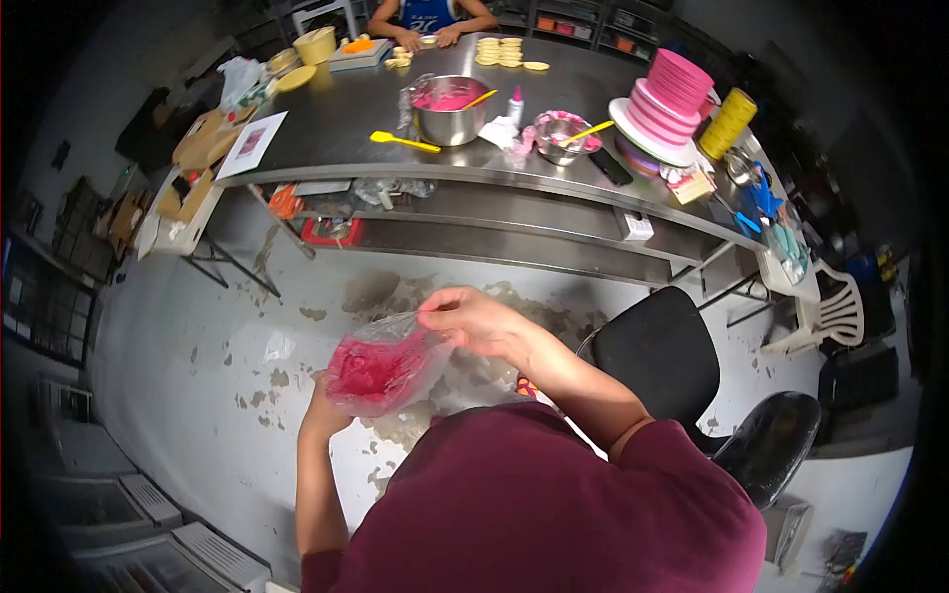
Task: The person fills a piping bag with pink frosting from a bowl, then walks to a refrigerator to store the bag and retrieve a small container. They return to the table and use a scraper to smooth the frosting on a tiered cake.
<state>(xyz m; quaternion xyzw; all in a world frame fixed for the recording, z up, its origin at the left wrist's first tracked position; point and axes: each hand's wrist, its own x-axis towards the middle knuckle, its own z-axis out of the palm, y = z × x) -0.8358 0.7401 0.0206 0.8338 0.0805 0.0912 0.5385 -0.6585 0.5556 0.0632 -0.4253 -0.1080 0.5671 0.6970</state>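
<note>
A clear plastic bag [371, 374] with bright pink frosting in it hangs in front of my body, above the floor. My left hand [324, 409] is wrapped round the bag's left side; the bag hides most of its fingers. With thumb and fingers pinched, my right hand [476, 321] grips the bag's upper right edge. On the steel table stand a steel pot [450, 123] of pink frosting with a yellow spatula in it, and a smaller steel bowl [563, 148] smeared with pink. A pink tiered cake [664, 109] stands on a white board to the right.
A steel table [336, 124] with lower shelves spans the view ahead. Across it, a person in a blue top [427, 14] handles small pale pieces. Another yellow spatula [403, 141] and a phone [611, 167] lie near the front edge. A black chair [657, 356] stands at my right.
</note>
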